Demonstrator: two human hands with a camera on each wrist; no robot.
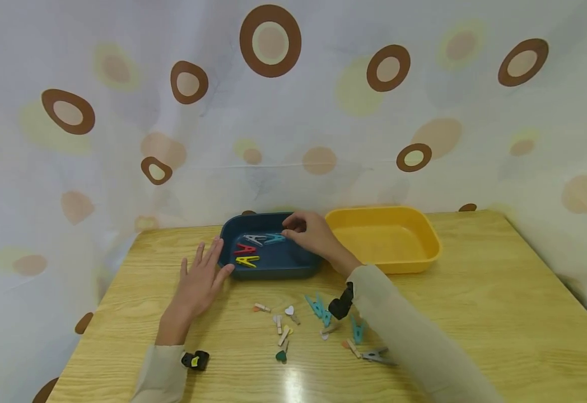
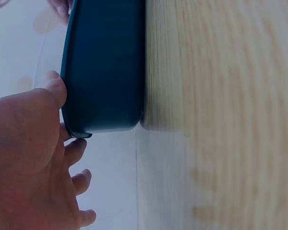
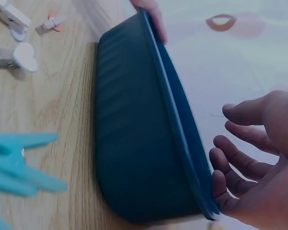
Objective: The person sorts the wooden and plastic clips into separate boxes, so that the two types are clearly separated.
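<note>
A dark blue tray (image 1: 273,273) holds a grey clip (image 1: 255,239), a light blue clip (image 1: 275,239), a red clip (image 1: 245,248) and a yellow clip (image 1: 247,261). The left hand (image 1: 199,285) lies spread at the tray's left end; in the left wrist view the thumb of that hand (image 2: 26,153) touches the rim of the blue tray (image 2: 105,67). Above the tray's right part is the right hand (image 1: 316,235), fingers loosely bent beside the light blue clip. The right wrist view shows the right hand (image 3: 259,153) with thumb and fingers apart, nothing between them, by the tray's rim (image 3: 175,120).
A yellow tray (image 1: 404,267) stands right of the blue one. On the wooden table (image 1: 500,302) before them lie several small wooden pegs with shapes (image 1: 283,336), several turquoise clips (image 1: 358,330) and a grey clip (image 1: 378,356), partly beside the right sleeve. Patterned cloth (image 1: 273,123) hangs behind.
</note>
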